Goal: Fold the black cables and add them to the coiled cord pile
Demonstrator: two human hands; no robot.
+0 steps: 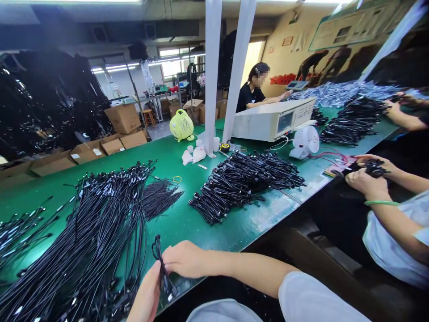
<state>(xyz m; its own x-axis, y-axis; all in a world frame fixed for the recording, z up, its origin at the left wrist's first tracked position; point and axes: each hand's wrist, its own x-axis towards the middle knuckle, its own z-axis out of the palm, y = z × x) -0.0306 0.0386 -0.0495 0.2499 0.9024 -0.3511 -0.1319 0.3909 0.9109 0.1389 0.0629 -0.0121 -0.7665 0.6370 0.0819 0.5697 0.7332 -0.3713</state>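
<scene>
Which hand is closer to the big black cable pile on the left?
Left hand, right at the edge of the black cable pile. Right hand sits farther right, past the looped cable held between them.

**Seen from my head**

The one camera sits on my head and looks forward and down, close over my left hand (146, 295) and right hand (186, 260), out along the green table (181, 228).

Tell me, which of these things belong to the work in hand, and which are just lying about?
Part of the work:
- black cable, held by left hand and right hand
- long black cables beside them

Just lying about:
- yellow fan
- white fan
- cardboard boxes
</scene>
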